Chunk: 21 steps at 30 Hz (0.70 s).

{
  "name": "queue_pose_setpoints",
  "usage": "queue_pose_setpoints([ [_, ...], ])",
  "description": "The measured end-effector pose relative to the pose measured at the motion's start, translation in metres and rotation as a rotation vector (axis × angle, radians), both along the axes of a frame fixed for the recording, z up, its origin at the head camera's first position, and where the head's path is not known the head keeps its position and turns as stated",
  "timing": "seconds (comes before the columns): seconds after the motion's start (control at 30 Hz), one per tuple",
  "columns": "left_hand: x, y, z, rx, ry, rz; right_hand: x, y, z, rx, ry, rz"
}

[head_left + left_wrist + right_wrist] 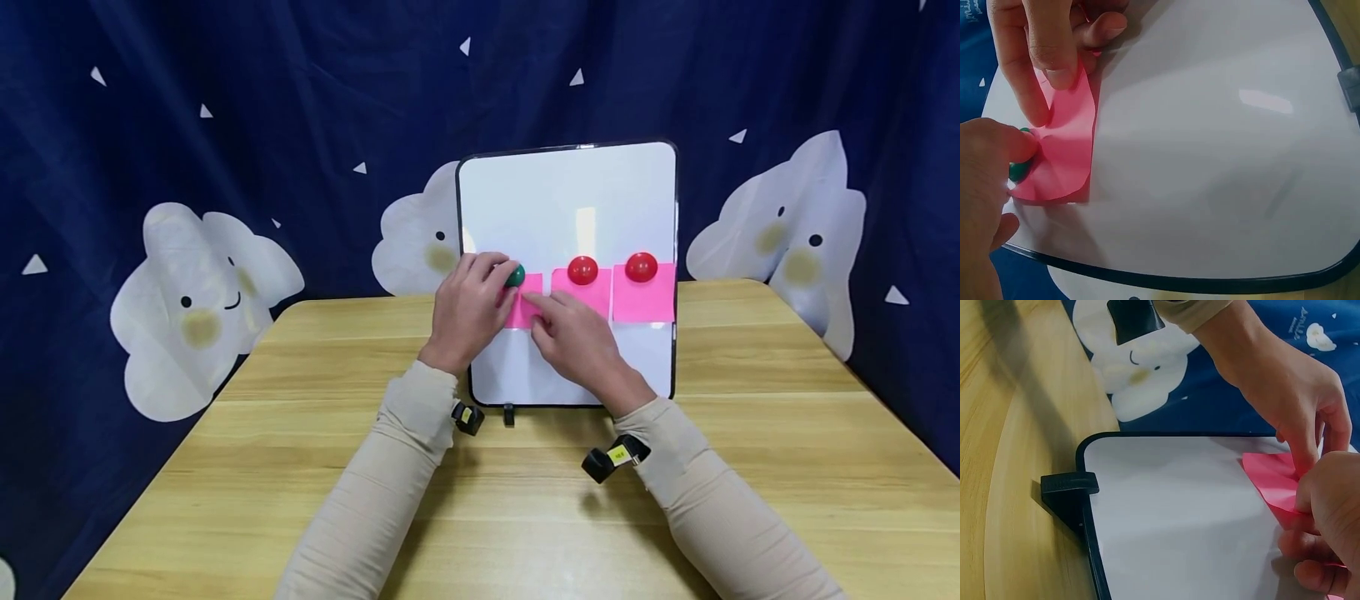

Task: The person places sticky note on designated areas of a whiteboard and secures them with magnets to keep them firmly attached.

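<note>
A small whiteboard [570,200] stands upright on the wooden table [300,433]. Three pink sticky notes run across it. The middle note [585,293] and the right note [643,298] each sit under a red magnet [582,269] [641,266]. My left hand [504,279] grips a green magnet [515,277] at the top of the left note [525,307]. In the left wrist view the green magnet [1019,170] sits at the note's [1069,150] edge, and the paper curls off the board. My right hand [542,304] pinches that note lower down.
A black foot [1069,487] props the whiteboard [1179,519] at its lower edge. A dark blue curtain [225,125] with white cloud figures hangs behind the table. Bare tabletop lies on both sides of the board and in front of it.
</note>
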<state>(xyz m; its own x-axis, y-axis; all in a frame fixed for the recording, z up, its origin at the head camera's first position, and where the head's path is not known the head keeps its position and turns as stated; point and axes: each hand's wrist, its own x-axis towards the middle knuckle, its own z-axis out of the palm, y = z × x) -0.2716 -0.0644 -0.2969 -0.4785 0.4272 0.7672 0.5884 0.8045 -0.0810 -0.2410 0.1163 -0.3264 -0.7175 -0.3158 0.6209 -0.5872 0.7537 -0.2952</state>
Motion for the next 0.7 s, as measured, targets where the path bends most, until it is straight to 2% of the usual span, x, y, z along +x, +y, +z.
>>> queue_pose_setpoints([
  [0.13,0.002,-0.006,-0.001,0.026,-0.015,-0.011,0.0,0.0,0.001,-0.012,0.001,0.017],
  [0.37,0.009,-0.025,-0.007,0.132,-0.016,-0.037,0.004,0.005,0.003,-0.043,-0.011,0.005],
  [0.57,0.013,-0.036,-0.018,0.153,-0.027,-0.04,0.003,0.007,0.0,-0.051,-0.007,0.013],
  [0.7,0.015,-0.043,-0.025,0.162,-0.035,-0.047,0.007,0.009,0.0,-0.036,-0.038,0.011],
])
